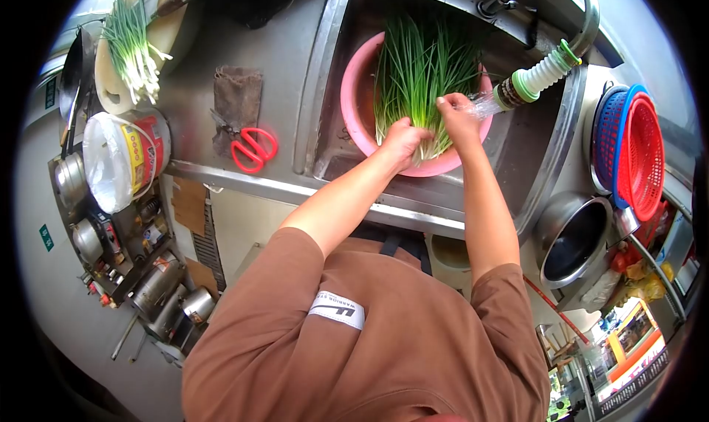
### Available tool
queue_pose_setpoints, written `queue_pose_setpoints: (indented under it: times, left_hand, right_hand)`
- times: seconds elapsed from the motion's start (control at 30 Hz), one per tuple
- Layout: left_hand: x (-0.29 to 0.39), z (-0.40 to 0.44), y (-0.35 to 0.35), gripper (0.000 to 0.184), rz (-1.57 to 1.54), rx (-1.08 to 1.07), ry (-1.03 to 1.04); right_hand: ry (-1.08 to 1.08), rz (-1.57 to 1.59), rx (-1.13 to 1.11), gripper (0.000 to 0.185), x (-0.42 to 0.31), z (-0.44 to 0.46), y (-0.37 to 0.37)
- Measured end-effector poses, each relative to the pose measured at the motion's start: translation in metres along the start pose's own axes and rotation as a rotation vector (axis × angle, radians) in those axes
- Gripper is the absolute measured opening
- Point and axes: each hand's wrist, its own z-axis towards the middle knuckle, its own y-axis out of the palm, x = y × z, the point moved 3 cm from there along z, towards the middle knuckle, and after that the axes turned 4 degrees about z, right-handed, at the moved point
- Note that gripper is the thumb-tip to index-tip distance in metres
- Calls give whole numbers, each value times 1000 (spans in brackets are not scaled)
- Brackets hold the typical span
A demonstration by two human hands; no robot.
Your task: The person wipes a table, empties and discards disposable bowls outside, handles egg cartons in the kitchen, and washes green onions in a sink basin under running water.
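Note:
A large bunch of green onions (pixel 425 71) lies in a pink basin (pixel 356 101) inside the metal sink (pixel 509 171). My left hand (pixel 405 143) is closed round the white lower stems on the near left side of the bunch. On the right side, my right hand (pixel 459 118) has its fingers bent together at the stems; what lies between them is partly hidden. Water sprays from the white and green faucet nozzle (pixel 535 79) right beside my right hand.
Red-handled scissors (pixel 255 149) lie by a brown cloth (pixel 238 97) on the left counter. More green onions (pixel 133 53) and a knife (pixel 173 1) rest on a cutting board (pixel 111 90), near a white bucket (pixel 107 160). Red and blue baskets (pixel 642 156) and a metal bowl (pixel 576 237) stand right.

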Motion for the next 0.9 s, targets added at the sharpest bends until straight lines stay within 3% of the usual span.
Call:
queue_pose_setpoints:
  times: [0.07, 0.13, 0.2, 0.23, 0.27, 0.33, 0.4, 0.47, 0.5, 0.53, 0.6, 0.67, 0.73, 0.8, 0.9]
  left_hand:
    - [0, 2, 2, 35, -4, -29, -2]
    - [9, -5, 8, 35, -18, -37, -64]
    - [9, -9, 8, 36, -29, -44, -130]
    - [7, -5, 6, 36, -62, -59, -135]
    - [5, -3, 5, 36, -95, -73, -141]
    - [1, -4, 2, 36, -97, -72, -115]
    - [4, 5, 0, 35, -112, 3, -81]
    - [0, 0, -4, 29, -95, 45, -119]
    - [-3, 2, -6, 27, -126, -24, -161]
    - [1, 9, -5, 25, -151, -103, -187]
    - [-1, 12, -5, 25, -196, -120, -232]
    - [5, 8, 1, 25, -223, -228, -325]
    - [8, 4, 11, 20, -157, -216, -314]
    - [23, -3, 33, 13, 105, -84, -182]
    - [29, 3, 45, 10, -37, -56, -190]
  right_hand:
    - [-18, 119, 35, 17, -1, -8, -19]
    - [155, 604, 78, 16, 0, -17, -41]
    - [189, 716, -6, 21, 21, -12, -73]
    - [162, 938, -36, 17, 31, -8, -94]
    - [198, 1023, -30, 27, 46, -7, -118]
    - [241, -608, 205, 40, 91, 0, -138]
    - [49, -708, 215, 45, 74, -17, -129]
    - [-98, -249, 75, 44, 58, -27, -92]
    - [9, -5, -10, 45, 52, -36, -65]
    - [168, 27, -76, 52, 58, -37, -38]
    - [482, 631, -354, 62, 59, -45, 1]
    - [539, 699, -422, 48, 36, -52, 1]
    - [475, 667, -392, 42, 28, -54, -12]
    - [400, 618, -353, 37, 37, -48, -27]
    - [499, 856, -183, 31, 48, -43, -44]
